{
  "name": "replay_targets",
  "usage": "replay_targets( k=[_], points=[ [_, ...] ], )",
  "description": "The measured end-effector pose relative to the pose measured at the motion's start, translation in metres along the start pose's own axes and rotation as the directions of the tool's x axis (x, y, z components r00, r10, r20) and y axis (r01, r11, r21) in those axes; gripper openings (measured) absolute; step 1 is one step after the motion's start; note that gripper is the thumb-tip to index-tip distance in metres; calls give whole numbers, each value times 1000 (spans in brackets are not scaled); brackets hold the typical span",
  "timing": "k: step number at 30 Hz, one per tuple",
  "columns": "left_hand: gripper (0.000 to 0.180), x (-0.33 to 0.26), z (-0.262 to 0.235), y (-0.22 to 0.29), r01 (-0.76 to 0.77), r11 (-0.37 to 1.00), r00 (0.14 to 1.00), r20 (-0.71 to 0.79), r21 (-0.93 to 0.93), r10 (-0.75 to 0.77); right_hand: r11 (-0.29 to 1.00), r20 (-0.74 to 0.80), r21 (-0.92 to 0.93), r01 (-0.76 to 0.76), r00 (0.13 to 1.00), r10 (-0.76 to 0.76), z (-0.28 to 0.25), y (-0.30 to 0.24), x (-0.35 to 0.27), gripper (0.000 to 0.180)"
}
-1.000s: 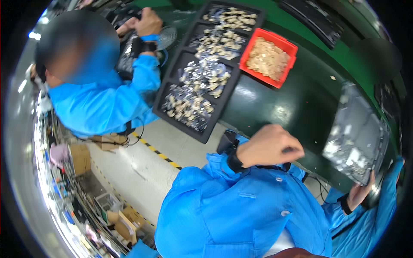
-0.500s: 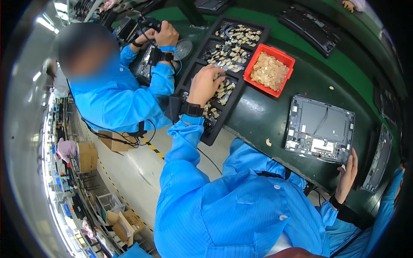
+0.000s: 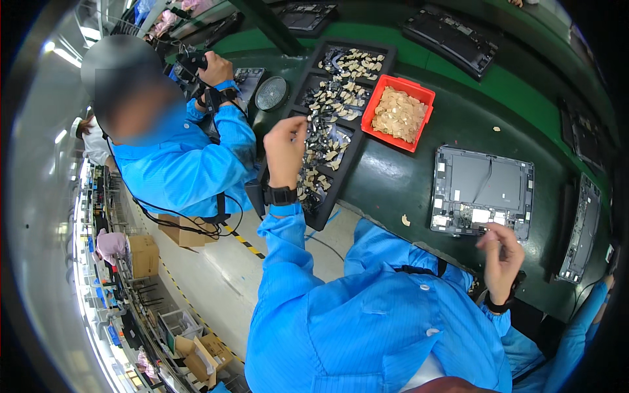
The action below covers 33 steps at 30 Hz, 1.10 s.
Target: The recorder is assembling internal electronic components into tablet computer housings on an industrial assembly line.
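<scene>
My left hand point(image 3: 285, 154) is over the left edge of a long black compartment tray point(image 3: 354, 157). Its fingers are curled together, and what they hold, if anything, is too small to make out. Inside the tray lie many small beige pieces point(image 3: 333, 154) and dark small parts point(image 3: 318, 134). At the near right corner of an opened tablet-like device point(image 3: 488, 180), my right hand point(image 3: 503, 262) has its thumb and forefinger pinched together by the device's lower edge. Whatever may be between those fingertips cannot be made out. The device lies flat, its grey inside and circuit board showing.
A red bin point(image 3: 419, 141) full of beige pieces stands right of the tray. Loose beige pieces point(image 3: 405, 221) lie on the dark green table point(image 3: 386, 180). More opened devices point(image 3: 452, 40) rest along the far and right sides. A co-worker in blue point(image 3: 180, 157) sits at left, near a round dish point(image 3: 271, 93).
My left hand has drawn back from the tray's pieces toward its left edge. My right hand has moved left to the device's near edge, its stretched fingers now pinched. The view has shifted slightly.
</scene>
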<state>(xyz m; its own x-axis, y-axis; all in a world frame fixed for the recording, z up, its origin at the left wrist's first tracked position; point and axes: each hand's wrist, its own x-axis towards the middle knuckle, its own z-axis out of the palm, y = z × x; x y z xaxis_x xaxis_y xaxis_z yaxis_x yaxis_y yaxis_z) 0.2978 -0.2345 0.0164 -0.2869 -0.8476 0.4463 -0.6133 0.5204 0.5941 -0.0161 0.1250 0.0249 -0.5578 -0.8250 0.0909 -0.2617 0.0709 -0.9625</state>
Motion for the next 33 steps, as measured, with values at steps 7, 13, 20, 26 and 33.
replay_targets(
  k=[7, 13, 20, 26, 33],
  points=[
    [14, -9, -13, 7, -208, 962, 978, 39, 175, 204, 999, 151, 9, 47, 987, -48, 18, -13, 12, 16],
    [12, -22, 3, 48, 241, 826, 936, -104, -509, -337, 999, 159, 19, -40, 987, 36, 21, -16, 11, 19],
    [18, -108, 80, 170, 584, 264, 808, 579, -768, -107, 900, 60, 433, -52, 998, 28, 76, -15, 43, 31],
    [21, -121, 110, 196, 538, 296, 829, 559, -789, -20, 875, -85, 484, 18, 996, 27, 62, -6, 42, 29],
    [29, -93, 101, 208, 147, 683, 941, 313, -715, 125, 948, -27, 316, -21, 999, 31, 53, -10, 36, 28]
  ],
)
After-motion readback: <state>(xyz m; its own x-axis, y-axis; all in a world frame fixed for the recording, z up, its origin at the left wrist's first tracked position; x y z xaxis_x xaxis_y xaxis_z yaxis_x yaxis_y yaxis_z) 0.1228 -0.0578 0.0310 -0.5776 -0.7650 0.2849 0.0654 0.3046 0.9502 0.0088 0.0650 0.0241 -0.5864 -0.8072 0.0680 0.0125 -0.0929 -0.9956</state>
